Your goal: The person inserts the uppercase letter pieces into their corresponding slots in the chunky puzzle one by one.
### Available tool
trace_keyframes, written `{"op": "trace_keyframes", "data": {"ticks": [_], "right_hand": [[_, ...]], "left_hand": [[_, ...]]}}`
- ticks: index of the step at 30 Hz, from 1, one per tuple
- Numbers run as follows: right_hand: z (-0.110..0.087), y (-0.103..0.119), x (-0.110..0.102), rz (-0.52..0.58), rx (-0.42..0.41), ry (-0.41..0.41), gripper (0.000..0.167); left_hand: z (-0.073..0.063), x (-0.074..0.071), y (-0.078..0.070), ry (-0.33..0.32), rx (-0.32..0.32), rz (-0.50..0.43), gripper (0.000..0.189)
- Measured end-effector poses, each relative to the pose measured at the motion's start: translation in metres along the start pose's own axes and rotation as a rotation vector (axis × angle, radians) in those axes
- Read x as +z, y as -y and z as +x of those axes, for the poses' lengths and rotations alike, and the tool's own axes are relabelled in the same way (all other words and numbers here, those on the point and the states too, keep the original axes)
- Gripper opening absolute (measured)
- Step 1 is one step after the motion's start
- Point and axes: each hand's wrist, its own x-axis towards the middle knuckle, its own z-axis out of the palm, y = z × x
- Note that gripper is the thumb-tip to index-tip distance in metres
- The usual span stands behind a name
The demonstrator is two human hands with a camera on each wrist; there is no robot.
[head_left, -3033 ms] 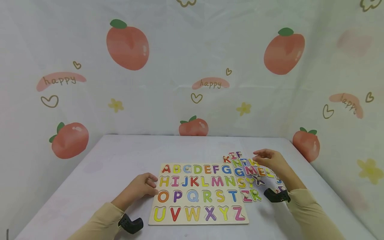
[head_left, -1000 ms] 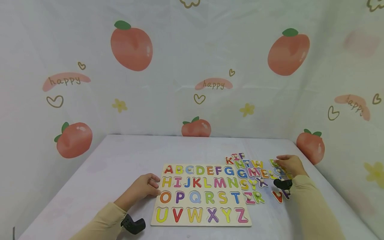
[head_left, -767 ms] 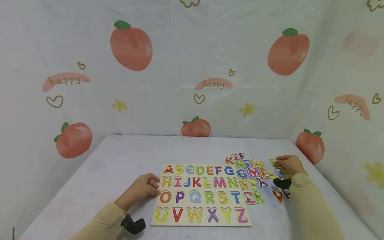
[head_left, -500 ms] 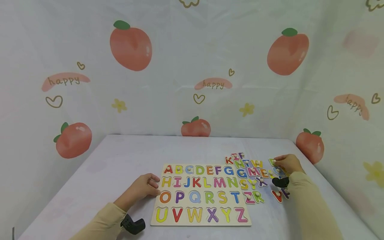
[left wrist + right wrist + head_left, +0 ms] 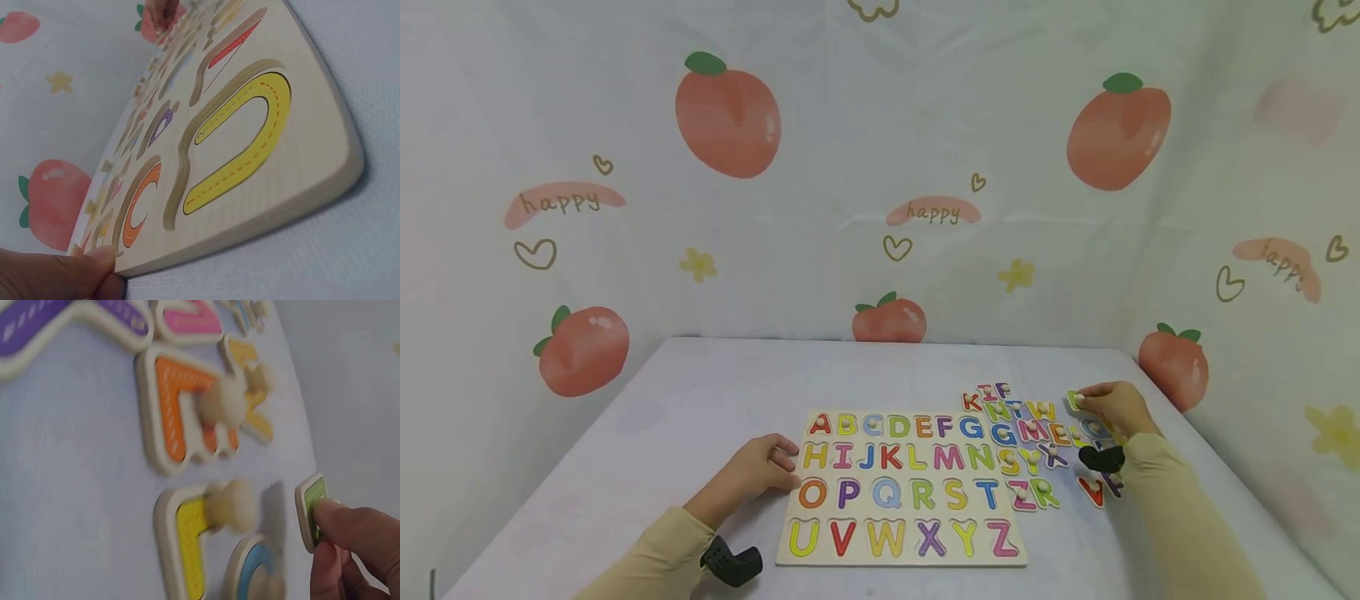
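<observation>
A wooden alphabet puzzle board (image 5: 898, 475) lies on the table, with knobbed A, B and C pieces in its top row. My left hand (image 5: 748, 475) holds the board's left edge; in the left wrist view its thumb (image 5: 94, 259) overlaps the rim near the orange O recess. To the right, my right hand (image 5: 1118, 406) pinches a green letter piece (image 5: 310, 506) between thumb and fingers, raised off the table. Its fingertips partly cover the letter. Nearest below it are a yellow L piece (image 5: 187, 550) and a blue round letter piece (image 5: 247, 569).
Loose knobbed letters crowd the board's right side, among them an orange E (image 5: 1059, 434), a pink M (image 5: 1032, 430) and a purple X (image 5: 1053, 455). A red V (image 5: 1092, 492) lies nearer the right forearm. A fruit-print curtain (image 5: 820, 275) stands behind the table.
My right hand has moved from over the W to the green letter piece at the far right, gripped it and shifted it slightly left and up. My left hand stays at the board's edge.
</observation>
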Motion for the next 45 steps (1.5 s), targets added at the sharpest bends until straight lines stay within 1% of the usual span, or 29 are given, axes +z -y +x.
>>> {"op": "trace_keyframes", "data": {"ticks": [5, 8, 15, 20, 24, 29, 34, 39, 45], "right_hand": [[-0.002, 0.02, 0.005, 0.005, -0.1, 0.021, 0.047], [-0.002, 0.033, 0.011, 0.013, -0.162, 0.03, 0.047], [-0.009, 0.07, 0.029, 0.027, -0.262, 0.05, 0.044], [-0.021, 0.097, 0.048, 0.042, -0.331, 0.083, 0.039], [-0.031, 0.118, 0.068, 0.043, -0.379, 0.097, 0.033], [-0.044, 0.139, 0.095, 0.065, -0.394, 0.137, 0.025], [-0.053, 0.152, 0.127, 0.089, -0.388, 0.186, 0.017], [-0.053, 0.158, 0.155, 0.089, -0.354, 0.184, 0.013], [-0.047, 0.16, 0.177, 0.056, -0.305, 0.186, 0.013]], "left_hand": [[0.001, -0.001, 0.001, -0.011, -0.003, 0.021, 0.045], [0.001, -0.001, 0.003, -0.013, -0.001, 0.029, 0.046], [0.002, 0.0, 0.005, -0.011, 0.004, 0.02, 0.046], [0.002, 0.0, 0.005, -0.008, 0.007, 0.02, 0.045], [0.001, -0.001, 0.004, -0.005, -0.001, 0.027, 0.045], [0.0, -0.001, 0.002, -0.005, -0.002, 0.03, 0.044], [0.0, 0.0, 0.003, -0.011, 0.003, 0.026, 0.045], [0.002, 0.001, 0.004, -0.012, 0.007, 0.023, 0.045], [0.003, 0.002, 0.003, -0.01, 0.019, 0.015, 0.044]]}}
